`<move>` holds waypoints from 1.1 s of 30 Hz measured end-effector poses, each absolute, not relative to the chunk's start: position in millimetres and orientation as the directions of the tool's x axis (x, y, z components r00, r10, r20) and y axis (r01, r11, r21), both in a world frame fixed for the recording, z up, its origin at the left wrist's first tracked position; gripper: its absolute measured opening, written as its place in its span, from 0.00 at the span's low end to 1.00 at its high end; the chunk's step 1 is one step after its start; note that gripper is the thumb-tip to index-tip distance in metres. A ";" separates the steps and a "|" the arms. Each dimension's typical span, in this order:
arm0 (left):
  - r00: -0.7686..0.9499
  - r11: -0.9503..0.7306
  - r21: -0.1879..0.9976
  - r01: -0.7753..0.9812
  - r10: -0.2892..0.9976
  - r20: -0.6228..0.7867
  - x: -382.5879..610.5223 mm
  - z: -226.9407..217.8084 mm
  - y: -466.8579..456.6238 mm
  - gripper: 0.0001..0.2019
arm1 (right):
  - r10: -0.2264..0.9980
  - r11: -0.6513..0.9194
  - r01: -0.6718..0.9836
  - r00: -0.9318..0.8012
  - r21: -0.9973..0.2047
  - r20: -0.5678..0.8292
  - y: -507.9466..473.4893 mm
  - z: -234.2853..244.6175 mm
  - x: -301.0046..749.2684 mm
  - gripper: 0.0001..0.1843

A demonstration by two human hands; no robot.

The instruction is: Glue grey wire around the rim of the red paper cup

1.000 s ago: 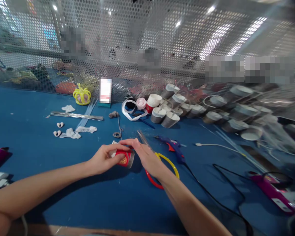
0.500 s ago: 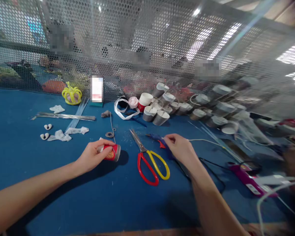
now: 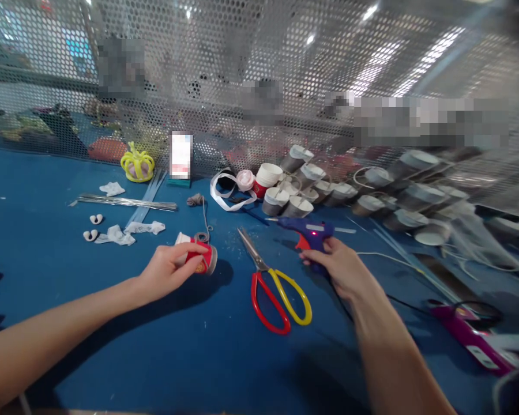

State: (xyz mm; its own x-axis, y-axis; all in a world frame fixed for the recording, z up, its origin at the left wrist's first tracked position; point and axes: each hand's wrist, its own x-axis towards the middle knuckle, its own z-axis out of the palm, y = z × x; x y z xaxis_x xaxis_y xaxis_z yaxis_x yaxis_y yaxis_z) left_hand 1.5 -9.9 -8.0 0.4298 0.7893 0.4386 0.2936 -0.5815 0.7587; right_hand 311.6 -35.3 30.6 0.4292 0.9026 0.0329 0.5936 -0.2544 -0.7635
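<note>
My left hand (image 3: 168, 268) is closed around a small red and white paper cup (image 3: 206, 259), tilted on its side with grey cord wound at its base end. A grey cord (image 3: 205, 216) runs from behind the cup to a small bundle beyond it. My right hand (image 3: 339, 265) grips the handle of a blue glue gun (image 3: 313, 229) with an orange trigger. Its red light glows, its nozzle points left, and a clear glue stick sticks out of its back. Between my hands lie scissors (image 3: 262, 262) with one red and one yellow handle.
Several grey-wrapped cups (image 3: 297, 206) stand at the back right. A purple power strip (image 3: 471, 340) lies to the right. Metal wires (image 3: 125, 202), white fabric pieces (image 3: 115, 235) and a yellow crown-like piece (image 3: 137, 164) are at the left. Perforated metal mesh (image 3: 225, 63) borders the table behind.
My right hand has turned and taken the glue gun by its handle, lifting it; its red light now shows. My left hand still holds the cup. The view has shifted slightly.
</note>
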 end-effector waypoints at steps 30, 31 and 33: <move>0.443 -0.239 0.899 0.368 0.895 0.057 5.8 -13.0 -2.5 0.12 | 0.929 0.332 0.885 -0.247 -0.325 0.276 -79.6 32.2 223.8 0.13; 0.444 -0.241 0.899 0.366 0.894 0.059 5.8 -13.2 -2.4 0.12 | 0.939 0.311 0.884 -0.228 -0.350 0.259 -79.4 34.7 222.1 0.12; 0.448 -0.247 0.901 0.357 0.892 0.067 5.9 -13.9 -2.2 0.12 | 0.957 0.278 0.869 -0.212 -0.409 0.200 -78.9 39.2 219.0 0.10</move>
State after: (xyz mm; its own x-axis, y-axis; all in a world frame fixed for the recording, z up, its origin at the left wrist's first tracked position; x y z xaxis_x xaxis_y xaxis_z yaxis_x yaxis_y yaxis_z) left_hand 5.9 -2.2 -13.9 0.4476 0.8917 0.0672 0.3569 -0.2470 0.9009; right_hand 219.0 -78.9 39.2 -0.2117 0.9566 0.2003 0.8690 0.2780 -0.4092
